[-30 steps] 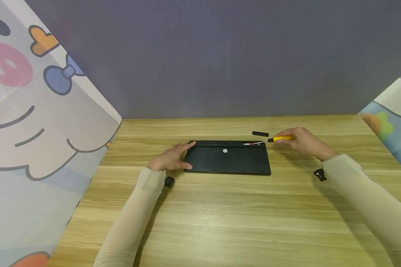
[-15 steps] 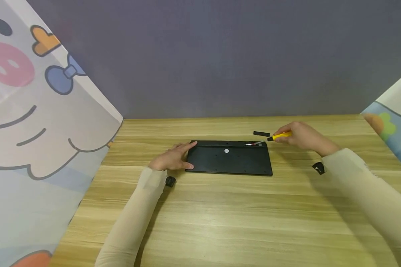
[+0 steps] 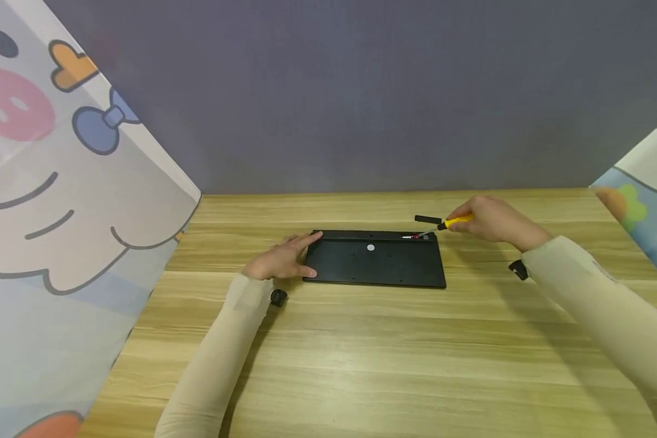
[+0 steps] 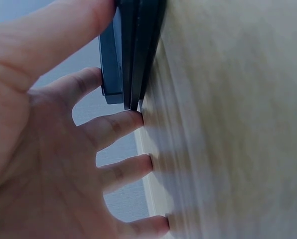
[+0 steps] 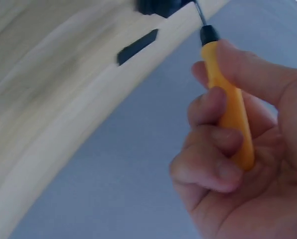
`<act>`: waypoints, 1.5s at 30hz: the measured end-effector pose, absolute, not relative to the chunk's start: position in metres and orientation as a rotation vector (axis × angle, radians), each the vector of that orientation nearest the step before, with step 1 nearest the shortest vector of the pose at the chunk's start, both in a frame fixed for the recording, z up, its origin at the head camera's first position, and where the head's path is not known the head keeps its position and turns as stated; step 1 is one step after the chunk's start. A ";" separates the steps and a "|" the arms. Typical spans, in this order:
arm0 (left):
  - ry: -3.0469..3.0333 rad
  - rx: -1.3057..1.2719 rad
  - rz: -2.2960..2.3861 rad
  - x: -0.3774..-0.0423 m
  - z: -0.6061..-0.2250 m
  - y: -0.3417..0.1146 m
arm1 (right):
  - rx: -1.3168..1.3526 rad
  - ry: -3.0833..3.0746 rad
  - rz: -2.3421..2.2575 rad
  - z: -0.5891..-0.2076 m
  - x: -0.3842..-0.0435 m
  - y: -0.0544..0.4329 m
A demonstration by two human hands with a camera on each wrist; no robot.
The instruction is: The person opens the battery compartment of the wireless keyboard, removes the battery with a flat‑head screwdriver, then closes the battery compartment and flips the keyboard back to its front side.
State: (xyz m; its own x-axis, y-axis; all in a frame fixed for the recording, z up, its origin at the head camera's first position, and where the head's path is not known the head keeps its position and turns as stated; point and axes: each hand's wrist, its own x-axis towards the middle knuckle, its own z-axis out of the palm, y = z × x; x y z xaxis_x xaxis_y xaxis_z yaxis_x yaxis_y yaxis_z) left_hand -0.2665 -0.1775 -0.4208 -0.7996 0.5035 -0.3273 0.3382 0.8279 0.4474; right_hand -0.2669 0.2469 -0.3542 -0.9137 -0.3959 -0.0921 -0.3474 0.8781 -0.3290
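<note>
A black keyboard (image 3: 375, 261) lies face down on the table, with a small open battery compartment (image 3: 426, 237) at its far right. A silver-and-red battery (image 3: 407, 237) shows in that slot. My right hand (image 3: 490, 220) grips a screwdriver (image 5: 228, 104) by its yellow handle; in the head view the metal tip reaches the red end of the battery. At the keyboard's left end, my left hand (image 3: 279, 260) is spread, thumb and index finger on the casing. In the left wrist view, its other fingers (image 4: 123, 172) reach down to the tabletop.
A small black battery cover (image 3: 428, 219) lies behind the keyboard, close to the right hand. The wooden table (image 3: 361, 353) ends at a grey panel (image 3: 361, 97) at the back. A wall with cartoon prints (image 3: 76, 213) rises on the left.
My right hand has shifted slightly up and left, tilting the screwdriver more steeply, its tip still at the battery slot. My left hand holds its place on the keyboard.
</note>
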 end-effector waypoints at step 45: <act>2.572 0.622 0.496 -0.262 -0.415 -0.177 | -0.669 2.618 -0.888 -0.403 -0.293 0.281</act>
